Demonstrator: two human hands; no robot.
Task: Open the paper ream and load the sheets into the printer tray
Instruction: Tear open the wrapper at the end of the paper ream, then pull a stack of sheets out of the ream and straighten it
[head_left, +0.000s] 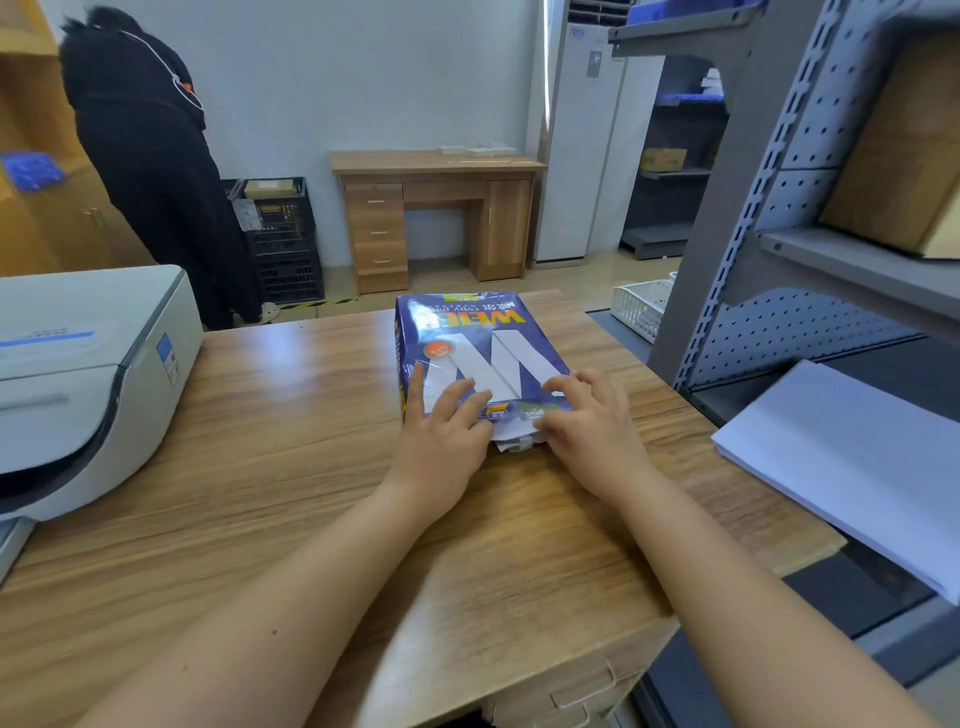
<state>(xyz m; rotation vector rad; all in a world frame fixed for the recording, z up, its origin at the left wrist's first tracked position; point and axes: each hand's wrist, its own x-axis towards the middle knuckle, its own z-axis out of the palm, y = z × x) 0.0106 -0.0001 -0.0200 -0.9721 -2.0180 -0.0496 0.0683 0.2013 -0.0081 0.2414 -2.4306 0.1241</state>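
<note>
Head view, read from left to right: the printer stands at the left edge of the table, well apart from the work, and I cannot see its tray clearly from here; the paper ream lies flat near the middle of the table, long axis running away from me, its blue glossy wrapper still whole over the top face. My left hand rests on the near left corner of the ream, fingers spread over the top face and not closed round anything, pressing the pack down. My right hand works at the near end, fingertips curled onto the wrapper's folded end flap, which has begun to lift and shows white beneath; whether I have it pinched or only pried I cannot tell. I judge the ream heavy and dense, stiff as a block while wrapped, with a slick film that slides under the fingers, so the seam at the end flap is the place to take hold and tear. Once freed, the sheets should turn limp and prone to fanning or slipping, and I would lift them by both long edges with a palm beneath. At the far right a loose stack of white sheets lies on a shelf, apart from the table
</note>
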